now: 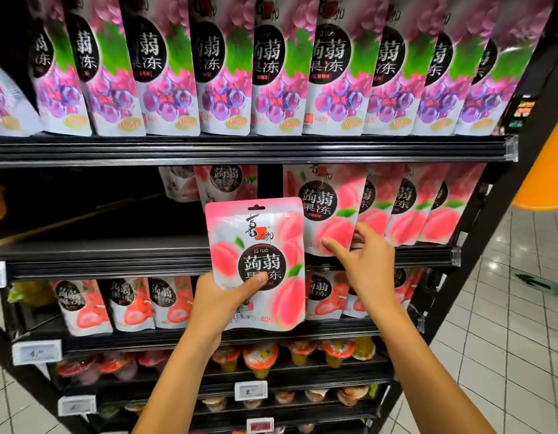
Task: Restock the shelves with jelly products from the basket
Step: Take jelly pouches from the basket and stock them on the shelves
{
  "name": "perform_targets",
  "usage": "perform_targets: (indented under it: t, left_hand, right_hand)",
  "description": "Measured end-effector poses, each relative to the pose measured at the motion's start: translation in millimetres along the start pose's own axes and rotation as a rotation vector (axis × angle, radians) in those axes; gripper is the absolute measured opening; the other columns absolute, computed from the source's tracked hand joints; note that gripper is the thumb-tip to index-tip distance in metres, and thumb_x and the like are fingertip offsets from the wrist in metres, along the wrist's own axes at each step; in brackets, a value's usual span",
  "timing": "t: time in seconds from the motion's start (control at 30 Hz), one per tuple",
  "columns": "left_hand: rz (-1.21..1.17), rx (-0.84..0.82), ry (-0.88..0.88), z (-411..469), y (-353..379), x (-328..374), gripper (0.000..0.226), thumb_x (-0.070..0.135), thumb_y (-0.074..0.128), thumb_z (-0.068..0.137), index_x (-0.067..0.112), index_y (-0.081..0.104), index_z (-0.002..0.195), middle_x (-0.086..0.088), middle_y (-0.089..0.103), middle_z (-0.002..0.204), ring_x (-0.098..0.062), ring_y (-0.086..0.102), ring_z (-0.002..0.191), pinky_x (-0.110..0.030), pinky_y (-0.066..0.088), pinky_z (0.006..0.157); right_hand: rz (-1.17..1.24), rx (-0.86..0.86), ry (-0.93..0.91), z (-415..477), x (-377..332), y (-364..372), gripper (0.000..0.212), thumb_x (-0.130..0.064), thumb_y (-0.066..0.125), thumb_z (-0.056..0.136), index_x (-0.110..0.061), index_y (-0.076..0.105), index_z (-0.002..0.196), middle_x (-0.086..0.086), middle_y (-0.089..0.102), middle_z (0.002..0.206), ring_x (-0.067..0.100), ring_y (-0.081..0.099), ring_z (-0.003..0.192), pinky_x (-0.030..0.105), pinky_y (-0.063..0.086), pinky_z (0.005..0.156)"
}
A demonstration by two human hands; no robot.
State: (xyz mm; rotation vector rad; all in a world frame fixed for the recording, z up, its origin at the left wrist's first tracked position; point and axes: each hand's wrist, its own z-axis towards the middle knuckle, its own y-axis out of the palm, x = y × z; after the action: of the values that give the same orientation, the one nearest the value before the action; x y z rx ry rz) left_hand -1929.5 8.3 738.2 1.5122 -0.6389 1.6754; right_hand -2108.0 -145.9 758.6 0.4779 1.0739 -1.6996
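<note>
My left hand (223,300) grips a pink peach jelly pouch (259,245) by its lower left corner, thumb across the front, and holds it upright in front of the second shelf (114,264). My right hand (362,261) reaches to the row of peach pouches (331,208) standing on that shelf; its fingers touch the lower edge of the front pouch, thumb behind. Further peach pouches (428,211) stand to the right of it. The basket is out of view.
Purple grape pouches (271,73) fill the top shelf. The left part of the second shelf is dark, with two pouches (221,183) far back. Strawberry pouches (130,302) line the third shelf, jelly cups (262,358) the lower ones. White tiled floor (506,339) lies to the right.
</note>
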Motion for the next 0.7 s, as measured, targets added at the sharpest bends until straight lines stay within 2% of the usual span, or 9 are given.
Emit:
perform_targets:
  t: [0.1,0.2,0.33,0.43,0.57,0.7]
  left_hand:
    - [0.010,0.009,-0.005,0.9,-1.1,-2.9,0.028,0.027,0.084,0.059,0.017,0.075,0.084,-0.001,0.078,0.084,-0.012,0.074,0.074,-0.019,0.054,0.054]
    - [0.016,0.021,-0.003,3.6,-6.3,-5.3,0.034,0.027,0.083,0.060,0.015,0.075,0.090,0.000,0.078,0.087,-0.011,0.074,0.078,-0.017,0.054,0.059]
    - [-0.008,0.032,-0.002,5.5,-12.7,-6.4,0.036,0.028,0.083,0.059,0.015,0.075,0.092,-0.002,0.078,0.089,-0.013,0.074,0.083,-0.017,0.055,0.062]
    - [-0.014,0.044,-0.004,5.9,-16.7,-6.1,0.037,0.031,0.084,0.058,0.015,0.075,0.090,-0.002,0.078,0.089,-0.014,0.074,0.082,-0.017,0.054,0.059]
    - [-0.007,0.044,0.002,7.0,-18.5,-5.7,0.043,0.035,0.084,0.055,0.014,0.075,0.091,-0.003,0.078,0.089,-0.015,0.074,0.084,-0.017,0.054,0.061]
    - [-0.013,0.041,0.010,7.6,-18.7,-3.8,0.039,0.036,0.085,0.054,0.018,0.077,0.087,-0.001,0.078,0.090,-0.014,0.074,0.084,-0.018,0.056,0.063]
  right_hand:
    - [-0.238,0.065,0.042,-1.1,4.8,-3.9,0.042,-0.064,0.071,0.073,-0.032,0.069,0.100,-0.006,0.071,0.089,0.019,0.065,0.089,0.038,0.054,0.069]
    - [-0.217,0.106,0.058,-1.7,6.1,-2.6,0.037,-0.061,0.075,0.071,-0.033,0.070,0.095,-0.013,0.072,0.082,0.018,0.068,0.081,0.035,0.053,0.066]
    - [-0.213,0.137,0.074,0.3,3.7,7.3,0.036,-0.055,0.078,0.072,-0.032,0.070,0.098,-0.013,0.074,0.090,0.019,0.070,0.088,0.034,0.050,0.068]
    - [-0.198,0.124,0.101,3.3,-1.0,16.7,0.036,-0.056,0.077,0.072,-0.033,0.070,0.100,-0.013,0.074,0.089,0.017,0.070,0.089,0.030,0.043,0.067]
    - [-0.195,0.109,0.096,5.9,-7.1,26.4,0.033,-0.056,0.077,0.074,-0.031,0.069,0.095,-0.013,0.074,0.087,0.016,0.069,0.083,0.022,0.027,0.055]
    - [-0.201,0.116,0.097,5.7,-7.2,28.2,0.038,-0.059,0.075,0.073,-0.032,0.070,0.099,-0.013,0.075,0.090,0.015,0.070,0.084,0.020,0.025,0.054]
